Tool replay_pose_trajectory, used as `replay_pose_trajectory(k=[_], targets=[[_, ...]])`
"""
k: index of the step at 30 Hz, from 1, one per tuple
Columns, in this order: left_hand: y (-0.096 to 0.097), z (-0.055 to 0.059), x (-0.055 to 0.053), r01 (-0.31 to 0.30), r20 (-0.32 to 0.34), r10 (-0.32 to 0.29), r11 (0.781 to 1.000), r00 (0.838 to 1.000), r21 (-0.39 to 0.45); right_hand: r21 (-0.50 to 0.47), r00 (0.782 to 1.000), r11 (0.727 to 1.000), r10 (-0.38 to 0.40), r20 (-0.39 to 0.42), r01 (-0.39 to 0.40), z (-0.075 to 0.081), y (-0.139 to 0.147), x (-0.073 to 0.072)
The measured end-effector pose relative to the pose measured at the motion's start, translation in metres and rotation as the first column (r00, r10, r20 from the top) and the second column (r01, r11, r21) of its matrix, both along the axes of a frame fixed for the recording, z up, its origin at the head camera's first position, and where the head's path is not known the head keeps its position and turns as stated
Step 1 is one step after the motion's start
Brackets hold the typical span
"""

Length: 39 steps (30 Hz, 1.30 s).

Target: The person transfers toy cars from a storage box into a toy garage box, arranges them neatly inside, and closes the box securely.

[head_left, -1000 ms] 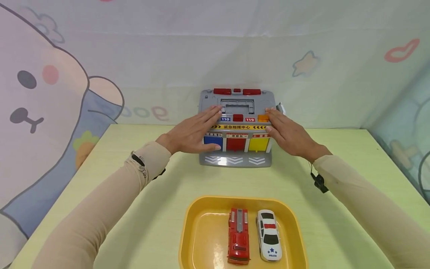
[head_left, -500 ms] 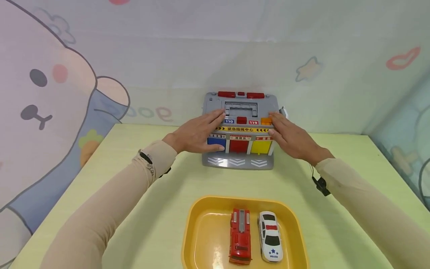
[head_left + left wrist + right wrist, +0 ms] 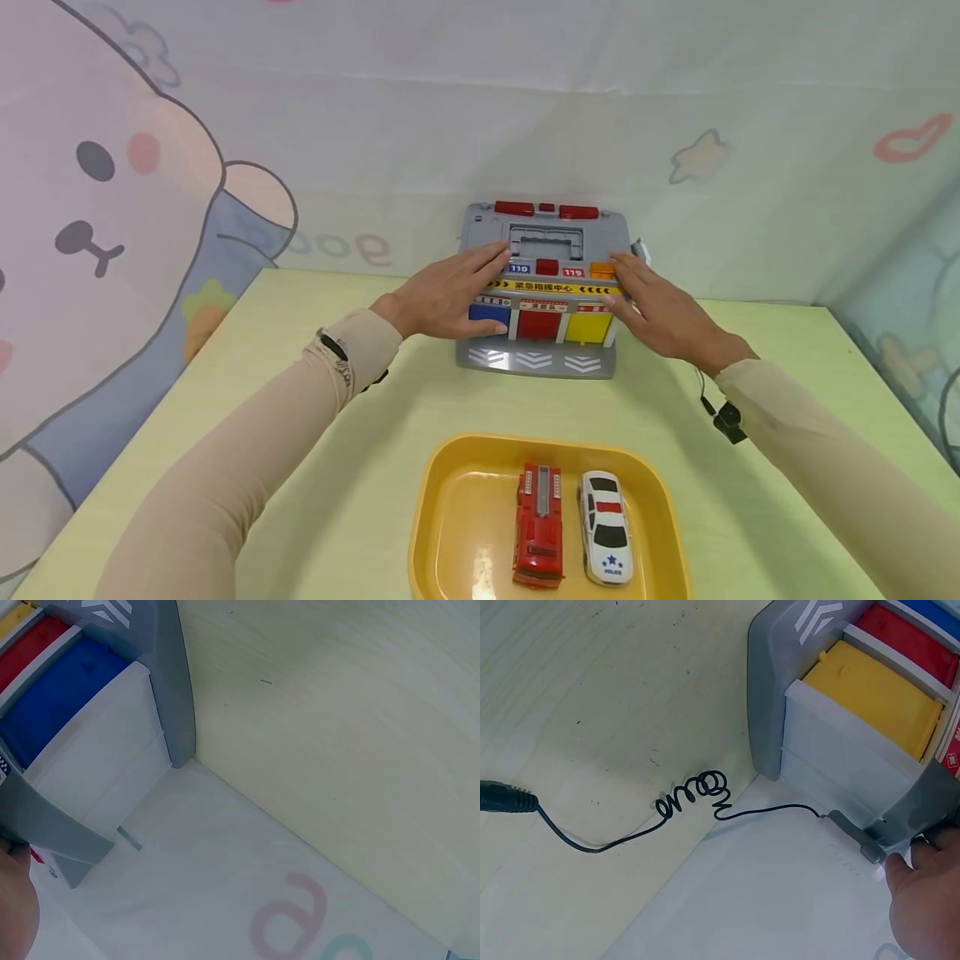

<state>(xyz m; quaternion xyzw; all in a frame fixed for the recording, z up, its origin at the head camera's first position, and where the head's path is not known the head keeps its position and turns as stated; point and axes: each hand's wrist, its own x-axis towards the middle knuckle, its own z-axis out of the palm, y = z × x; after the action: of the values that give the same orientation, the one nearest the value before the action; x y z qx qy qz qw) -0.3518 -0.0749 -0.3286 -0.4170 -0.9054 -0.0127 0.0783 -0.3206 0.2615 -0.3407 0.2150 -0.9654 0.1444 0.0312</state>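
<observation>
A toy emergency station (image 3: 547, 362) stands against the back wall, with a grey roof and blue, red and yellow garage doors in front. My left hand (image 3: 450, 296) rests on the left of its roof, fingers stretched out and thumb in front of the blue door. On the right of the roof lies my right hand (image 3: 667, 312), its fingers straight beside an orange button (image 3: 602, 270). In the right wrist view that hand (image 3: 930, 892) is near a grey side piece (image 3: 855, 836) on the station. The left wrist view shows the blue door (image 3: 64, 694) and part of my hand (image 3: 15, 907).
A yellow tray (image 3: 461, 550) sits at the front of the table (image 3: 322, 467). In it lie a red toy fire truck (image 3: 539, 533) and a white toy police car (image 3: 606, 533). A coiled black cord (image 3: 697, 787) joins the side piece to a dark cylinder (image 3: 506, 796).
The head view has shifted slightly, so everything sits a little further right in it. Both hands stay on the station's roof, and the station and toy vehicles keep their places.
</observation>
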Motion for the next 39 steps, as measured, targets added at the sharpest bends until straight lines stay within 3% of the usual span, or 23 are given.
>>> replay_pose_trajectory(k=[9,16,25,39], targets=[[0.001,-0.001,-0.002,-0.004,-0.007,0.004,1.000,1.000,-0.006,0.001,1.000,1.000,-0.003,0.002,0.003,0.005,-0.001,0.014],[-0.003,-0.001,-0.002,-0.004,-0.005,0.004,1.000,1.000,0.000,-0.030,1.000,0.999,0.031,0.006,-0.030,0.012,-0.011,0.035],[-0.002,0.002,-0.002,0.016,-0.029,-0.016,1.000,0.999,-0.007,-0.009,0.992,0.992,0.128,0.023,-0.127,0.017,-0.032,0.068],[0.003,0.007,-0.001,0.026,-0.060,-0.028,0.999,0.998,-0.034,-0.017,0.967,0.968,0.251,0.053,-0.250,0.007,-0.053,0.109]])
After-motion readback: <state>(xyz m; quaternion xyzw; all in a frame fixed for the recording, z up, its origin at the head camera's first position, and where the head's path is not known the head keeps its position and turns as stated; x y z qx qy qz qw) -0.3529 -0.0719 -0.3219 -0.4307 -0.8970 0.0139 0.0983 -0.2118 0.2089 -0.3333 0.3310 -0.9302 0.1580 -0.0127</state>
